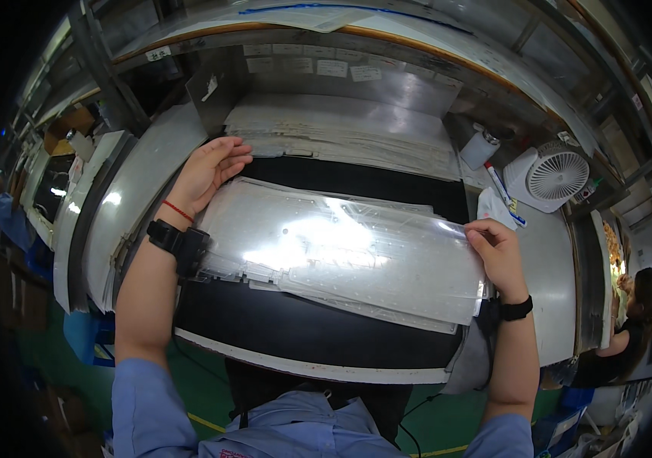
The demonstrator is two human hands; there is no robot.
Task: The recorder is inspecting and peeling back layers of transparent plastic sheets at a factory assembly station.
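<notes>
Nearest the body, a grey cloth [471, 359] hangs over the right front corner of the bench, probably kept there to be in reach yet off the working area. Beyond it, the clear sheet [398, 256] lies crosswise on top of other clear sheets, mid-bench on a black mat [295, 319]; the dark backing presumably makes transparent edges and marks easier to see. Right hand [501, 258]: thumb and forefinger pinched on the sheet's far right corner, a grip at the rim that likely spares the face from finger contact. Left hand [208, 175]: fingers extended, close to one another, nothing visible between them; it hovers by the far left corner, apparently free. Strong glare on the sheet; surface detail under it unreadable. Behind the mat, a stack of pale sheets [349, 145] with uneven edges, set back, likely to leave the middle clear for handling. To its right: marker pens [500, 185], a white fan [556, 177] facing the bench and a white bottle [480, 148], all out at the side. Farther, a metal back panel [417, 93] bears paper labels, with a shelf [417, 42] above. Off right, a co-worker [625, 336] sits at another station; contents blurred.
</notes>
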